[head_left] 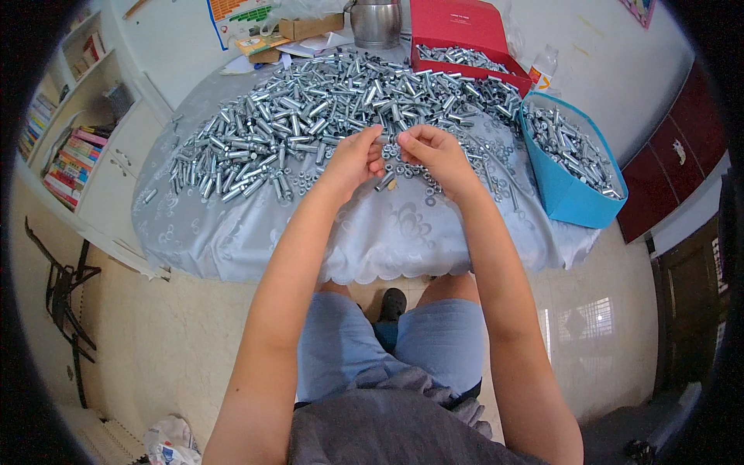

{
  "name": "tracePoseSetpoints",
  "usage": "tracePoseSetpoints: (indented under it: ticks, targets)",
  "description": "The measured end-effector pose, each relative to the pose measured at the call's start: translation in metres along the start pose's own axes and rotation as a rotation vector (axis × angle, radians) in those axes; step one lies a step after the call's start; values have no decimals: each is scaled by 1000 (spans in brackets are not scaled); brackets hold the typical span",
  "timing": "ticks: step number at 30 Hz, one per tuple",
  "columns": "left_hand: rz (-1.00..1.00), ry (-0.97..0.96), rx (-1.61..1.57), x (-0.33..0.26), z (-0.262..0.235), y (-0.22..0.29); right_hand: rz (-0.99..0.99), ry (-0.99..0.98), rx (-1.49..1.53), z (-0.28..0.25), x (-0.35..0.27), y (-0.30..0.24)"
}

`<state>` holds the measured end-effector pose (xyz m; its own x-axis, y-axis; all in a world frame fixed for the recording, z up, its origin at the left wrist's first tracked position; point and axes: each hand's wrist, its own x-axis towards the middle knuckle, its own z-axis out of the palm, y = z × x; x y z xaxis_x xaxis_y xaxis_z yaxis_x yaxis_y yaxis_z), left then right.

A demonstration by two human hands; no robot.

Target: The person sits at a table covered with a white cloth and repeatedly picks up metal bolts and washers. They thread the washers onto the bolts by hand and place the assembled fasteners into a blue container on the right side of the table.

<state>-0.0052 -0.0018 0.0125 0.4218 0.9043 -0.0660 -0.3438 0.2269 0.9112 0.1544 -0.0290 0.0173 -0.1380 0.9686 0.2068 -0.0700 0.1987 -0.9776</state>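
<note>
Patterned tablecloth (294, 240) under metal sleeves (310, 105); white bookcase (108, 186).

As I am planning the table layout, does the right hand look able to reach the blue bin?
Probably yes: the blue bin stands open-topped to the right of the right hand, with only low, loose metal parts between them.

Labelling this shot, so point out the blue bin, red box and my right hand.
Blue bin (573, 202), head view, front wall.
Red box (457, 28), head view, raised lid.
Right hand (439, 156), head view, thumb base.
</note>
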Motion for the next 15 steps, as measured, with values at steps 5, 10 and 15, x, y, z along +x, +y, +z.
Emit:
tracePoseSetpoints:
  ticks: [5,10,15]
  targets:
    - [1,-8,-1,-1,0,1,70,7,95,0,-1,-2]
    - [50,77,74,-2,3,2,38,113,-24,2,-1,-2]
    - [79,125,175,0,2,-1,-16,134,-80,3,0,3]
